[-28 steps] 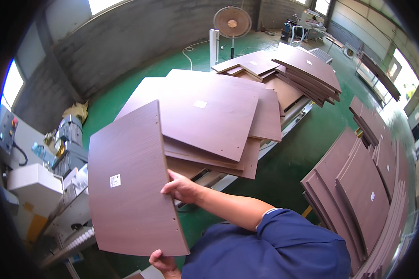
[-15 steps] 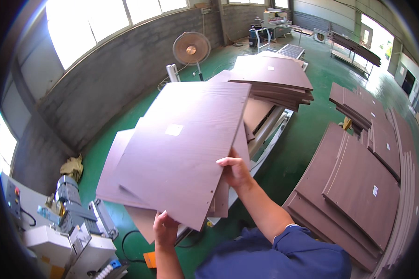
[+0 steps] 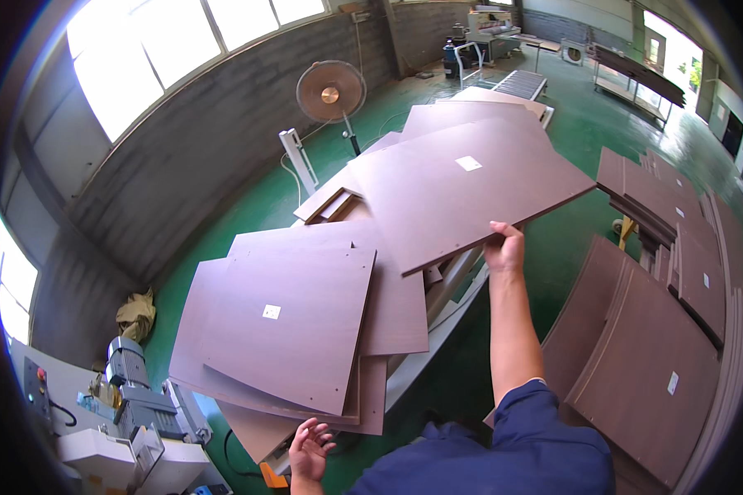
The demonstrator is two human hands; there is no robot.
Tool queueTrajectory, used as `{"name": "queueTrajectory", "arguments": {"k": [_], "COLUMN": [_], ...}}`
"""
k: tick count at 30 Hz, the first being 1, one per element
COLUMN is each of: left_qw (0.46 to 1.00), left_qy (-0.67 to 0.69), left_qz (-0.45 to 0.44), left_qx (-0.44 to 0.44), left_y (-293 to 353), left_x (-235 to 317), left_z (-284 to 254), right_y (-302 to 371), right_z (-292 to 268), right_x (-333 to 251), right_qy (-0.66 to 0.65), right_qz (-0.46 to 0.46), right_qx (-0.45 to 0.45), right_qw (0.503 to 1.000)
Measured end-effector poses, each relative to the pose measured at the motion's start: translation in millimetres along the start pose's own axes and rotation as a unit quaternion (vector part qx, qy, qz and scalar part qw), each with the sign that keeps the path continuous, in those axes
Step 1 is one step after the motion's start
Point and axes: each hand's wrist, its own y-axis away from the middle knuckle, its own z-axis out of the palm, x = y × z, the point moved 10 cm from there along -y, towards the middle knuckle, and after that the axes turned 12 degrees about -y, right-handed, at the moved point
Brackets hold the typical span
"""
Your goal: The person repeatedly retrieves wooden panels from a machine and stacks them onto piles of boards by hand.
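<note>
A brown wood-grain panel [image 3: 470, 186] with a white label is held by its near edge in my right hand [image 3: 505, 247]. The thumb lies on top and the other fingers are hidden underneath. The panel lies slanted over a far stack of similar panels; whether it touches them I cannot tell. Closer to me, a loose pile of overlapping panels has a labelled panel [image 3: 293, 318] on top, with small holes near its edges. My left hand [image 3: 310, 445] hovers by the pile's near corner, fingers loosely curled and apart, holding nothing.
Tall stacks of brown panels [image 3: 652, 371] stand on the right. A machine [image 3: 132, 412] with a motor is at lower left. Beyond the pile are a round fan [image 3: 330, 92], a roller conveyor [image 3: 520, 85] and a long rack [image 3: 636, 78]. Green floor [image 3: 545, 214] runs between the stacks.
My right hand has carried a panel forward and right, onto or over the far stack. My left hand has let go and drawn back. Another labelled panel now shows atop the near pile.
</note>
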Motion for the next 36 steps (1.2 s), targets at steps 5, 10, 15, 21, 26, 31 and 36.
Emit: {"name": "queueTrajectory", "arguments": {"k": [5,10,15,21,26,31,36], "left_qw": [0.998,0.996,0.993,0.984,0.976,0.975,0.952], "left_qy": [-0.005,-0.005,0.002,0.029,0.033,0.021,-0.059], "left_qz": [-0.02,-0.035,-0.038,-0.016,-0.018,-0.047,-0.112], "left_qx": [0.065,0.08,0.107,0.175,0.213,0.216,0.278], "left_y": [11,9,12,31,48,49,70], "left_x": [-11,-18,-22,-20,-28,-40,-86], "left_z": [-19,-7,3,-8,-16,-21,-51], "right_y": [-60,-89,-157,-238,-263,-280,-110], "right_z": [-40,-35,-52,-74,-67,-91,-111], "right_x": [-5,24,25,49,45,37,198], "right_qy": [-0.009,0.147,0.424,0.484,0.636,0.64,0.572], "right_qz": [-0.025,0.042,0.085,0.092,0.052,0.043,0.227], "right_qx": [-0.003,-0.021,0.054,0.143,0.162,0.153,-0.087], "right_qw": [1.0,0.988,0.9,0.858,0.753,0.752,0.784]}}
